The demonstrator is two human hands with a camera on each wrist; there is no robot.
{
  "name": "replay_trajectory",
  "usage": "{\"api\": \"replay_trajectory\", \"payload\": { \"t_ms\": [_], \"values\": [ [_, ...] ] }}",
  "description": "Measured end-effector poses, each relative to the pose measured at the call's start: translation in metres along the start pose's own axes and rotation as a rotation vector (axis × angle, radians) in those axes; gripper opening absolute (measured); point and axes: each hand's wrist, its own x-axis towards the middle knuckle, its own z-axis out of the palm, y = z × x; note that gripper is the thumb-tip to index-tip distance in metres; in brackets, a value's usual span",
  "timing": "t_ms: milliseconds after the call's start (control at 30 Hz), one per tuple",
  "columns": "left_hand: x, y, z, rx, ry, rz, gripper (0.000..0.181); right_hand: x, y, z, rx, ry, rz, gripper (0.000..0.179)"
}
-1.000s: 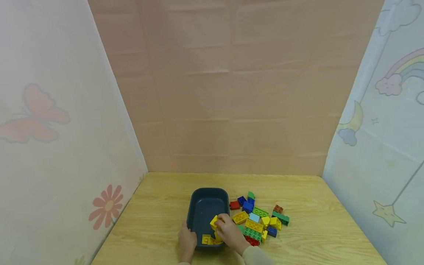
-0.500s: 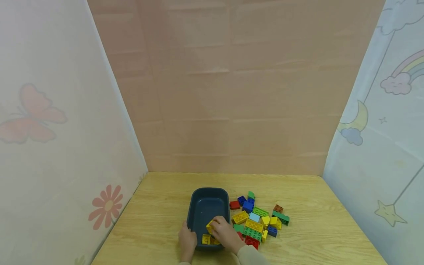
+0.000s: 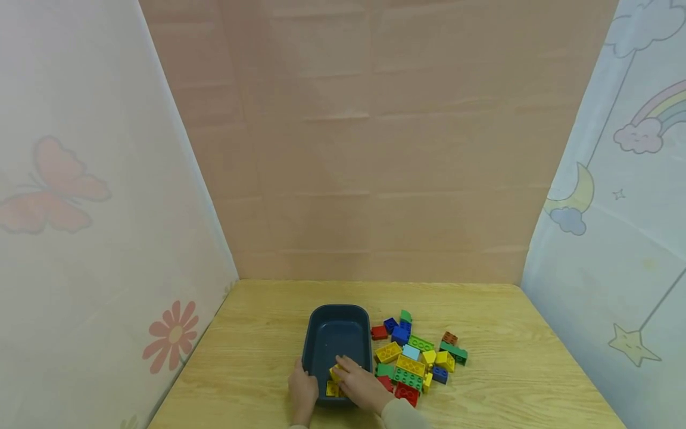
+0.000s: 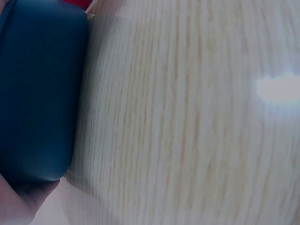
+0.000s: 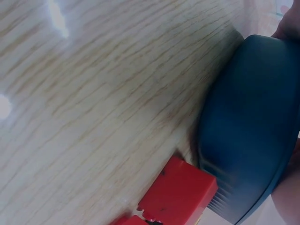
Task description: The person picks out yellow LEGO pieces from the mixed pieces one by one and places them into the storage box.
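Note:
On the left side of a dark blue tray [image 3: 336, 342], my left hand [image 3: 303, 387] grips the rim. The left wrist view shows the tray's outer wall [image 4: 42, 89] with part of that hand [image 4: 21, 201] against its end. My right hand [image 3: 361, 384] is inside the near end of the tray and holds a yellow toy brick [image 3: 335, 373], partly hidden by the fingers. Another yellow brick [image 3: 332, 389] lies on the tray floor below it; the hand covers whatever else is there.
Right of the tray lies a loose pile of coloured bricks, with a green brick [image 3: 409, 379], a light blue brick [image 3: 411, 352] and a blue brick [image 3: 440, 374]. A red brick [image 5: 180, 192] sits close to the tray wall. Fabric walls enclose the wooden table [image 3: 252, 333].
My right hand has moved left and lower into the tray with the yellow brick. Red and green bricks beside the tray have come into view. The left hand keeps its place.

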Motion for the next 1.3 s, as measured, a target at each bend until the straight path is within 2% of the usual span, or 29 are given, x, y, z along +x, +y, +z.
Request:
{"api": "replay_trajectory", "payload": {
  "t_ms": [200, 333, 467, 600, 700, 867, 967, 1100, 1200, 1300],
  "values": [
    [0.001, 0.001, 0.002, -0.001, -0.014, -0.008, 0.047, 0.0, 0.001, 0.0, -0.015, -0.029, 0.004, 0.037],
    [0.002, 0.001, 0.003, 0.009, -0.01, -0.009, 0.046, -0.001, 0.006, -0.005, 0.002, -0.001, 0.019, 0.037],
    [0.003, 0.001, 0.003, 0.026, -0.023, -0.017, 0.047, -0.004, 0.011, -0.01, 0.042, 0.098, 0.016, 0.033],
    [0.003, 0.001, 0.002, 0.013, -0.038, -0.034, 0.049, -0.011, 0.019, -0.009, 0.02, 0.237, -0.013, 0.026],
    [0.002, 0.001, 0.0, -0.005, -0.037, -0.044, 0.049, -0.018, 0.026, -0.008, 0.007, 0.36, 0.002, 0.024],
    [0.002, 0.001, -0.002, 0.006, -0.035, -0.046, 0.048, -0.029, 0.046, -0.01, -0.025, 0.598, 0.078, 0.024],
    [0.002, 0.001, -0.002, 0.022, -0.038, -0.058, 0.048, -0.037, 0.062, -0.009, -0.071, 0.701, 0.136, 0.024],
    [0.003, 0.001, -0.001, 0.037, -0.046, -0.08, 0.048, -0.052, 0.081, -0.009, -0.086, 0.752, 0.282, 0.021],
    [0.003, 0.001, -0.001, 0.045, -0.05, -0.093, 0.049, -0.063, 0.092, -0.009, -0.031, 0.74, 0.432, 0.017],
    [0.003, 0.001, -0.002, 0.052, -0.058, -0.093, 0.048, -0.073, 0.102, -0.01, 0.041, 0.73, 0.534, 0.016]
  ]
}}
